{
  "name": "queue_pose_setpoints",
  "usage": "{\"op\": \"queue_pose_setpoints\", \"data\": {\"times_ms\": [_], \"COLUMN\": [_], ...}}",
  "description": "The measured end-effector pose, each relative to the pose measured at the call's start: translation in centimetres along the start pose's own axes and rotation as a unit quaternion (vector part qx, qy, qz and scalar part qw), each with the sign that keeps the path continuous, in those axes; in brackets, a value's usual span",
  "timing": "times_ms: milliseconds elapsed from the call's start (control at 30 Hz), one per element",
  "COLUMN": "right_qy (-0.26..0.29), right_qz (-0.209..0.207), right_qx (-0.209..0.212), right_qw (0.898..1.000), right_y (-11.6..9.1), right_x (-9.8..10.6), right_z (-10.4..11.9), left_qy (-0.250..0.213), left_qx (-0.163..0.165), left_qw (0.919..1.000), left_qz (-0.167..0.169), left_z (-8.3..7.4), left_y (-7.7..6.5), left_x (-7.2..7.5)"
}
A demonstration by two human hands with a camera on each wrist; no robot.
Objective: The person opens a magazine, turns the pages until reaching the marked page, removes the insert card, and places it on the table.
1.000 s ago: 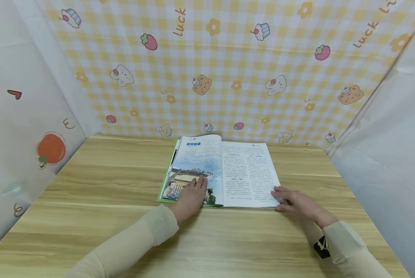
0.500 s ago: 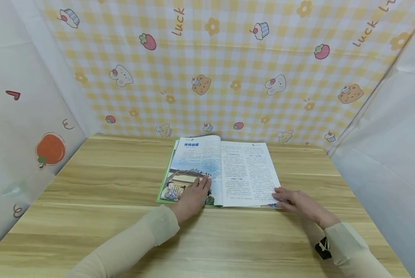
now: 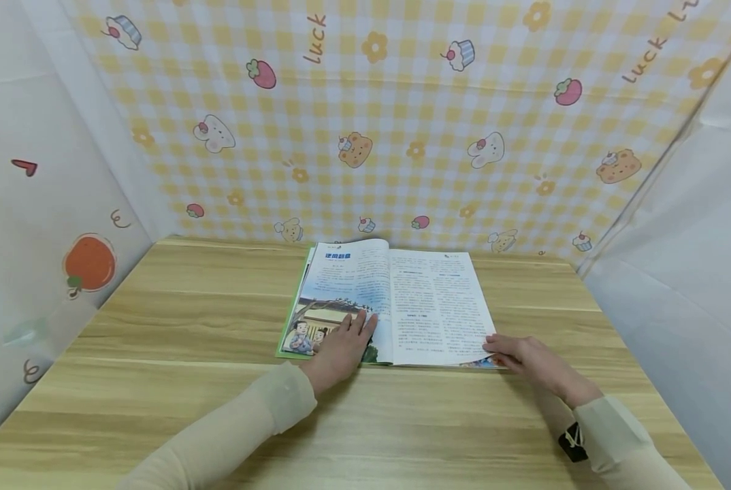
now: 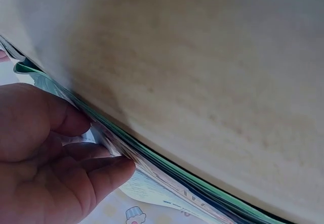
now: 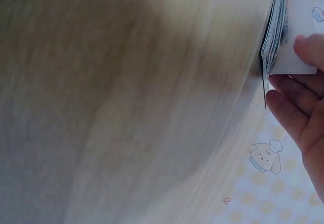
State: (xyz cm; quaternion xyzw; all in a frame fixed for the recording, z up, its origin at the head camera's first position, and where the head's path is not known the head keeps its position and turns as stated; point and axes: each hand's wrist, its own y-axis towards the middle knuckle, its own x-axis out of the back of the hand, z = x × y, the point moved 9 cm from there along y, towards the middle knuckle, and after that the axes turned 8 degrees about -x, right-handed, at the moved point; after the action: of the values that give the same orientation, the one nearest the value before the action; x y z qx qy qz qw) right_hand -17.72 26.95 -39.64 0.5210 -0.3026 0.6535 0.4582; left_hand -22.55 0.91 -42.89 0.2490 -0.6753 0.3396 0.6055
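Observation:
An open magazine [image 3: 427, 299] with a green cover edge lies on the table near the back wall. Its left page [image 3: 341, 279] carries a blue title and a drawing of figures by a house. My left hand [image 3: 343, 350] rests on the lower part of that page, fingers extended and partly covering the picture. At the lower right corner, my right hand [image 3: 533, 364] pinches the text page [image 3: 445, 306], lifting its corner a little. A colourful picture on the sheet underneath shows there. In the right wrist view the thumb is above the page [image 5: 298, 62] and the fingers below.
The wood-grain table [image 3: 365, 429] extends on both sides and in front of the magazine. A yellow checked cloth [image 3: 414, 184] with cartoon prints hangs directly behind it. White sheets [image 3: 53, 170] close off the left and right sides. A black device [image 3: 572, 442] sits at the right wrist.
The right page's lower corner has been raised slightly, baring more of the coloured sheet beneath. My right hand has shifted a little rightward; my left hand has slid slightly right on its page.

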Motion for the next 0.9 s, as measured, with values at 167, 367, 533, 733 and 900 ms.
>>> {"op": "queue_pose_setpoints", "data": {"times_ms": [167, 367, 533, 733, 900], "right_qy": [0.037, 0.030, -0.041, -0.040, -0.033], "right_qz": [0.006, -0.084, -0.215, -0.283, -0.318], "right_qx": [-0.029, -0.028, 0.055, 0.112, 0.136], "right_qw": [0.999, 0.996, 0.974, 0.952, 0.938], "right_y": [-0.2, -0.6, -1.0, -1.1, -1.0], "right_x": [0.2, 1.8, 3.9, 5.3, 6.3], "right_z": [-0.4, 0.2, 2.1, 3.5, 4.7], "left_qy": [0.007, 0.005, -0.013, -0.004, -0.035], "left_qx": [0.007, -0.011, -0.046, -0.075, -0.069], "left_qw": [0.9999, 0.9999, 0.9986, 0.9957, 0.9942], "left_qz": [0.007, 0.001, -0.024, -0.055, -0.075], "left_z": [0.0, -0.2, -0.8, -1.6, -1.8], "left_y": [0.1, 0.2, 0.2, 0.3, 0.5], "left_x": [-0.1, 0.2, 0.8, 1.7, 2.2]}}
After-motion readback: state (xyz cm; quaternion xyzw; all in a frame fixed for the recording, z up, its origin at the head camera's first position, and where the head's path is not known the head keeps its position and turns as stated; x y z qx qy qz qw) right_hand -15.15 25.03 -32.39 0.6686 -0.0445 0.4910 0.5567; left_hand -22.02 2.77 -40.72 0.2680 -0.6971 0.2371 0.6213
